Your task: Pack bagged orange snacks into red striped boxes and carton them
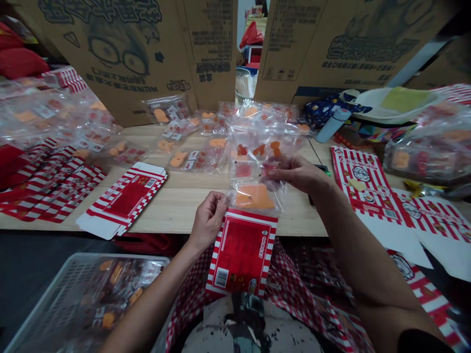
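A red-and-white striped box (242, 252) with a barcode is upright in front of my lap. My left hand (209, 215) is closed on its upper left edge, fingers curled. Just above the box's top end is a clear plastic bag (253, 169) holding an orange piece and small red and orange pieces. My right hand (298, 172) pinches the right side of this bag, thumb and fingers together. The bag's lower end meets the box's top edge; whether it reaches inside I cannot tell.
Several filled clear bags (200, 159) lie across the table (165, 201). Another striped box (128, 196) lies left, flat striped cartons (368, 181) right. A basket of bags (66, 274) stands lower left. Large cardboard cartons (165, 54) wall the back; a blue bottle (333, 125) lies near them.
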Tool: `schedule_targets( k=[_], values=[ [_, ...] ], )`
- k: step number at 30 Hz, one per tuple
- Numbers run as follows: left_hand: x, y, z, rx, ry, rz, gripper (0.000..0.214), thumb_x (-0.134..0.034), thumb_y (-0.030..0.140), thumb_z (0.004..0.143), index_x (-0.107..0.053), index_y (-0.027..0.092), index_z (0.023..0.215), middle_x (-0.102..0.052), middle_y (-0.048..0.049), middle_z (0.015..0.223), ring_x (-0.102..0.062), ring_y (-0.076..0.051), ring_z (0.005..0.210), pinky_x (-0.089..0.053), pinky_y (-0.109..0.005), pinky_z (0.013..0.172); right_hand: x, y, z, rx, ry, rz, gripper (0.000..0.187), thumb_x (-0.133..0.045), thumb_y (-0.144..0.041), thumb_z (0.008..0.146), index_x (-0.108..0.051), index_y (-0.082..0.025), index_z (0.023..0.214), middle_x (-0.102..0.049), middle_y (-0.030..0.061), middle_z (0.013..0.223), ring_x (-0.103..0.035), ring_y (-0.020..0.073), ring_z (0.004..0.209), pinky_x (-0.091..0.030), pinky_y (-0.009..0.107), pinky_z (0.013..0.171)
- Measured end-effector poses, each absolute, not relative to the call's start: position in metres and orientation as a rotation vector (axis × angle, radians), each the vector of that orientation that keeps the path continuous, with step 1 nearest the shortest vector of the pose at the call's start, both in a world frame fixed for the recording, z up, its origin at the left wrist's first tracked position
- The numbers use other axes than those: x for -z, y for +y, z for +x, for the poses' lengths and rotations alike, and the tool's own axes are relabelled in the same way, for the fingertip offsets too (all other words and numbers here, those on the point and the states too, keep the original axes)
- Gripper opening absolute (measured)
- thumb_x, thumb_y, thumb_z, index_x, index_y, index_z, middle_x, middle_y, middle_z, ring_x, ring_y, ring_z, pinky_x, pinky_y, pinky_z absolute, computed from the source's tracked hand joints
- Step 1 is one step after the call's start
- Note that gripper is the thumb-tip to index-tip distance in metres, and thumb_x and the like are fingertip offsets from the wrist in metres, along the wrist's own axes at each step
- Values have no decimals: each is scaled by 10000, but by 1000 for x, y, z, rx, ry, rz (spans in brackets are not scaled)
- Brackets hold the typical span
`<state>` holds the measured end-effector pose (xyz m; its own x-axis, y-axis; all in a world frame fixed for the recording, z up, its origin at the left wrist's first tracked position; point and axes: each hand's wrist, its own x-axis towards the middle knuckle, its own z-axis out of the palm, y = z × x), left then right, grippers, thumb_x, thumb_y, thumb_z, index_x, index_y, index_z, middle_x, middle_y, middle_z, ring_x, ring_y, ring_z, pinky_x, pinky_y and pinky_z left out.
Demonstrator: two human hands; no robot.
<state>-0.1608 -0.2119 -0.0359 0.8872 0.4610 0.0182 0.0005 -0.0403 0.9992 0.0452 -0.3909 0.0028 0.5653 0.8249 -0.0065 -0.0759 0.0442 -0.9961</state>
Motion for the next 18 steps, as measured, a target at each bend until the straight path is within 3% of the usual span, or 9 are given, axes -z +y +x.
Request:
schedule_targets(
  k=[3,9,13,18],
  values=[
    [39,-215,-160,-418,404,1531,367,-659,553,878,-488,229,867,-409,72,638,-362,-106,548,-315,-221,530,12,-374,28,-697,-599,-1348,279,-887,-366,673,-738,-177,814,-721,9,684,-610,110,519,-515,216,460],
    [50,-216,-153,-358,469,1409,472,-741,530,813,-480,235,1072,-575,65,701,-515,-115,593,-417,-221,601,27,-366,-9,-363,-519,-1403,238,-852,-344,719,-731,-209,874,-766,32,873,-705,165,763,-584,296,684],
    [45,-222,-149,-355,467,1404,482,-747,503,803,-518,209,1109,-664,17,815,-597,-133,671,-480,-246,671,18,-365,-12,-161,-571,-1412,177,-801,-347,802,-701,-201,809,-726,14,793,-660,144,709,-547,274,649],
    [33,-224,-156,-316,467,1268,457,-771,397,770,-589,207,1143,-708,-12,937,-661,-163,814,-525,-260,767,20,-372,-9,-457,-638,-1392,280,-830,-442,773,-711,-197,838,-716,16,771,-649,152,696,-546,273,616]
  ],
)
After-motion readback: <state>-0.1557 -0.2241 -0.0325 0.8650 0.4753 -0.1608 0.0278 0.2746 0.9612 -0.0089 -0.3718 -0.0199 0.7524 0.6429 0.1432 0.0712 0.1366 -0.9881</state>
